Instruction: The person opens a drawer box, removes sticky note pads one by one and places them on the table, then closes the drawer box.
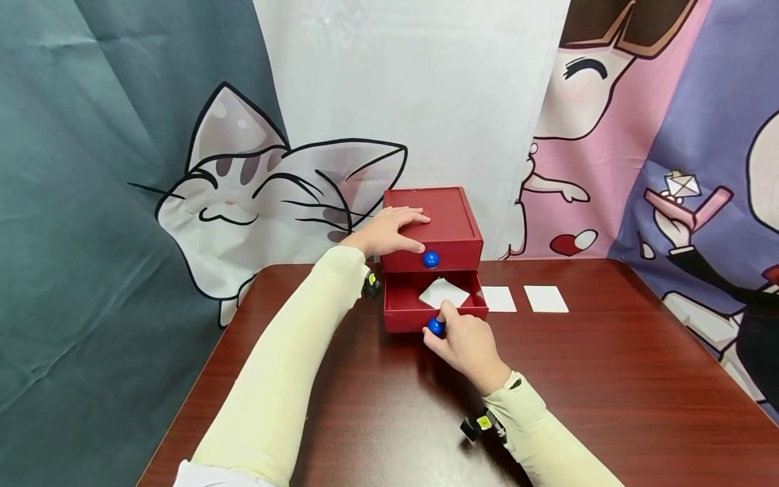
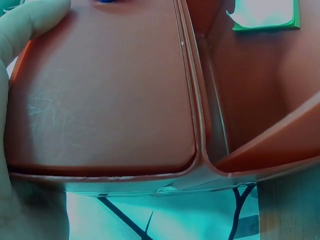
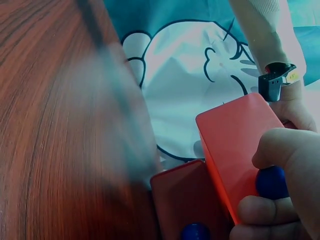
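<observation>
A red two-drawer box (image 1: 432,210) stands at the back of the table, its upper drawer closed. Its lower drawer (image 1: 404,319) is pulled out, with a white square notepad (image 1: 443,292) inside; green edges show on the pad (image 2: 267,15) in the left wrist view. My left hand (image 1: 389,230) rests on the box's top with fingers stretched out, the thumb near the upper blue knob (image 1: 431,260). With thumb and fingers my right hand (image 1: 468,340) pinches the lower drawer's blue knob (image 1: 435,327). The right wrist view shows that knob (image 3: 271,182) between the fingers.
Two white paper squares lie on the brown table to the right of the box, the nearer one (image 1: 499,299) beside the drawer and the other (image 1: 546,299) farther right. A cartoon-printed cloth (image 1: 341,67) hangs behind the table.
</observation>
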A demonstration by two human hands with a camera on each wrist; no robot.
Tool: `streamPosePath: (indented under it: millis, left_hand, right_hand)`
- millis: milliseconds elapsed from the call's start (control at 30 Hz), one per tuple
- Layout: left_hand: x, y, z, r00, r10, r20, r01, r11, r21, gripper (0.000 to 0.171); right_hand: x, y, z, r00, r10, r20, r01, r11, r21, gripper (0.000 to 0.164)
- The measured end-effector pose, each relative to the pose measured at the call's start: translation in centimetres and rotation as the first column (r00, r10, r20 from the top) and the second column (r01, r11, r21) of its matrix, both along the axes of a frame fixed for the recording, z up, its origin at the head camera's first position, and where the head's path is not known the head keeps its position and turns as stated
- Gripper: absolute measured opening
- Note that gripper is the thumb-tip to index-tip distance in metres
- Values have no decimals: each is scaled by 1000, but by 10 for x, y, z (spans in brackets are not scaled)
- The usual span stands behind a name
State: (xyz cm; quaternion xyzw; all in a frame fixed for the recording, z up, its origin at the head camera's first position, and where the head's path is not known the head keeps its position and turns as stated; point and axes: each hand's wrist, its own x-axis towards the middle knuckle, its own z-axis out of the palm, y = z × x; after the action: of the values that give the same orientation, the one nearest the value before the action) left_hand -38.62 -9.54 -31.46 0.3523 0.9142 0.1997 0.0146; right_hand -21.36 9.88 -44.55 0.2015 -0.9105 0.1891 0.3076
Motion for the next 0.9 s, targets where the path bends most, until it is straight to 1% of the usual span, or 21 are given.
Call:
streamPosePath:
  millis: [100, 200, 267, 333, 400, 500, 600, 667, 733, 800, 867, 900]
  left_hand:
    - [0, 0, -1, 1000, 3, 11, -3, 1000, 2, 69]
    - [0, -1, 0, 1000, 2, 6, -2, 1000, 0, 69]
    - [0, -1, 1, 1000, -3, -2, 3, 1000, -2, 68]
    - [0, -1, 1, 1000, -7, -8, 7, 1000, -2, 68]
    - [0, -1, 2, 1000, -6, -6, 6, 1000, -3, 69]
    - [0, -1, 1, 1000, -1, -6, 1, 1000, -7, 69]
    - [-1, -1, -1, 1000, -2, -3, 2, 1000, -6, 68]
    - [-1, -1, -2, 1000, -7, -1, 7, 1000, -5, 68]
    - [-2, 0, -2, 1000, -9, -1, 9, 1000, -4, 68]
    - [-3, 1, -2, 1000, -9, -4, 9, 1000, -3, 68]
    - [-4, 1, -2, 1000, -8, -7, 8, 1000, -7, 68]
    - [-4, 1, -1, 1000, -8, -7, 8, 1000, -7, 68]
  right_hand:
    - [3, 0, 1, 1000, 7, 23, -7, 1000, -5, 39]
    - [4, 0, 3, 999, 21, 42, -21, 1000, -6, 39]
    - [4, 2, 4, 999, 33, 27, -33, 999, 6, 37]
    - [4, 5, 6, 999, 50, -11, -50, 998, 28, 35]
    - [3, 9, 7, 995, 71, -75, -68, 996, 52, 30]
    - [0, 16, 12, 978, 100, -184, -89, 994, 66, 23]
    - [-6, 23, 23, 959, 117, -257, -109, 993, 46, 18]
    - [-11, 27, 36, 954, 132, -270, -125, 991, 43, 13]
    - [-18, 31, 51, 954, 156, -256, -146, 988, 59, 9]
    - [-28, 34, 65, 961, 201, -192, -184, 978, 100, 9]
    - [-39, 37, 78, 961, 265, -74, -250, 953, 169, 10]
    - [-46, 39, 84, 951, 308, 3, -302, 932, 201, 12]
